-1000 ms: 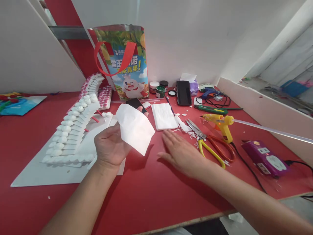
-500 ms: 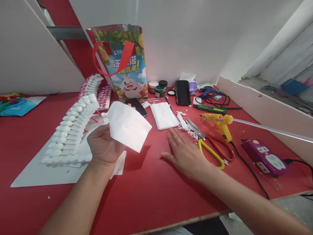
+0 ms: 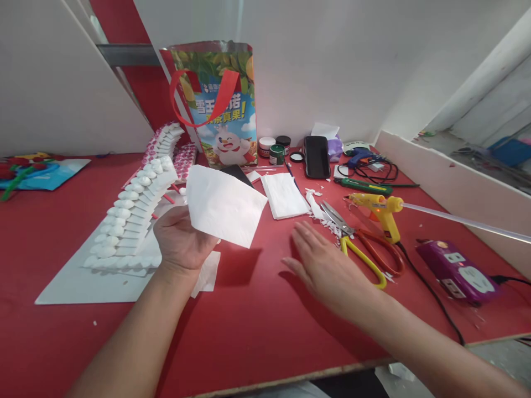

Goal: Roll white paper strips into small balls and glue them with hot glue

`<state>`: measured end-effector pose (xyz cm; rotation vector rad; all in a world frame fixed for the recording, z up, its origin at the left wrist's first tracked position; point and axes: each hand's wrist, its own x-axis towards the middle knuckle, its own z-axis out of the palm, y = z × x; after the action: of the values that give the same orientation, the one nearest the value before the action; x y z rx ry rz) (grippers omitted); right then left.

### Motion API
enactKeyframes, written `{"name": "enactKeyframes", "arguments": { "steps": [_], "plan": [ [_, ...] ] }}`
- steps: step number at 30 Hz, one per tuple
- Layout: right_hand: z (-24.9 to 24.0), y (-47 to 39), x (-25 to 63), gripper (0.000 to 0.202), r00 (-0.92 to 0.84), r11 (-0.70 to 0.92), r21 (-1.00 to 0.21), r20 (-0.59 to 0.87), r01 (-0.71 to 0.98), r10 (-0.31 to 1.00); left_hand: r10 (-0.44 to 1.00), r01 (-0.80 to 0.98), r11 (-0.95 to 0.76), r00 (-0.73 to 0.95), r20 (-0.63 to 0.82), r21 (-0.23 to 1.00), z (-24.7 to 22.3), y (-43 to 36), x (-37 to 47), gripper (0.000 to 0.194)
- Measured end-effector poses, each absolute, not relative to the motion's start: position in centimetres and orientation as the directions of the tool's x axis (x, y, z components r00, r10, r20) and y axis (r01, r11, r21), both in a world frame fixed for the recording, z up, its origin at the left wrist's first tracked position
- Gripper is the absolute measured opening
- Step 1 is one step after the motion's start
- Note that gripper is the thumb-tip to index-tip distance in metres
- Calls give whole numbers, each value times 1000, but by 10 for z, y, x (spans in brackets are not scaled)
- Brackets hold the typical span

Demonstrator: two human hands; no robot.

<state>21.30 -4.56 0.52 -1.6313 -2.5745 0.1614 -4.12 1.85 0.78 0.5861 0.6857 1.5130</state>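
My left hand [image 3: 185, 240] grips a white sheet of paper [image 3: 226, 204] by its left end, held up above the table; the paper hides some of the fingers. Another white piece of paper [image 3: 208, 273] lies on the table beside that wrist. My right hand [image 3: 326, 265] is spread with the palm down, low over or on the red table [image 3: 257, 331], holding nothing. Just beyond its fingers sits a stack of white paper [image 3: 285, 196]. To its right lie scissors [image 3: 360, 237] with one yellow and one red handle, among white scraps [image 3: 331, 224].
On the left, a curved white piece edged with cotton-bud-like tips [image 3: 128, 213] rests on a white board [image 3: 66, 284]. A yellow glue gun [image 3: 379, 207] and a purple power box [image 3: 458, 271] stand right. Behind are a printed bag [image 3: 226, 110], paint jars [image 3: 277, 155] and a black phone-like object [image 3: 317, 157].
The sheet in my left hand has turned and tilted slightly. My right hand stays open near the paper stack. The whole view has shifted a little to the left.
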Motion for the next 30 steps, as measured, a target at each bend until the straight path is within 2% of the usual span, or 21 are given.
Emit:
{"name": "enactKeyframes", "arguments": {
  "steps": [2, 5, 7, 10, 12, 14, 16, 18, 20, 22, 23, 24, 26, 28, 30],
  "plan": [
    [11, -51, 194, 61, -611, 608, -194, 52, 770, 790, 998, -698, -26, -58, -21, 715, 6, 19, -41, 40],
    [8, -67, 156, 82, -789, 771, -270, 63, 577, 612, 997, -715, -31, -71, -29, 698, 3, 20, -40, 43],
    [0, -77, 140, 91, -826, 798, -300, 52, 523, 561, 997, -714, -14, -67, -48, 700, 2, 21, -40, 45],
    [-13, -81, 148, 95, -751, 724, -299, 32, 622, 659, 998, -692, -12, -50, -32, 721, 1, 21, -39, 42],
    [-18, -77, 168, 98, -610, 595, -253, 23, 763, 792, 998, -687, -28, -56, -15, 727, 1, 21, -39, 39],
    [-18, -73, 187, 100, -399, 399, -176, 35, 900, 916, 998, -690, -29, -63, -20, 723, 3, 20, -40, 36],
    [-13, -75, 192, 100, -294, 301, -142, 64, 943, 954, 996, -693, -45, -82, -17, 720, 5, 20, -42, 32],
    [-9, -82, 181, 98, -426, 435, -190, 87, 880, 900, 993, -690, -88, -122, 4, 719, 7, 21, -45, 29],
    [-7, -92, 164, 90, -677, 679, -271, 116, 682, 726, 986, -685, -131, -165, 23, 716, 8, 23, -47, 27],
    [-9, -96, 152, 83, -803, 788, -313, 112, 531, 585, 981, -684, -151, -191, 25, 714, 8, 24, -49, 24],
    [-11, -95, 152, 84, -804, 781, -325, 92, 534, 588, 980, -684, -153, -197, 22, 713, 8, 25, -50, 22],
    [-14, -91, 155, 88, -759, 732, -326, 62, 598, 648, 980, -684, -153, -200, 18, 713, 7, 25, -50, 20],
    [-17, -79, 167, 96, -564, 543, -288, 13, 788, 826, 981, -680, -147, -193, 19, 718, 6, 26, -51, 19],
    [-17, -66, 178, 95, -387, 378, -230, 6, 897, 922, 983, -668, -148, -180, 34, 729, 5, 26, -51, 18],
    [-14, -58, 179, 93, -440, 431, -226, 13, 873, 898, 984, -657, -149, -171, 47, 739, 5, 25, -50, 19]
  ]
}}
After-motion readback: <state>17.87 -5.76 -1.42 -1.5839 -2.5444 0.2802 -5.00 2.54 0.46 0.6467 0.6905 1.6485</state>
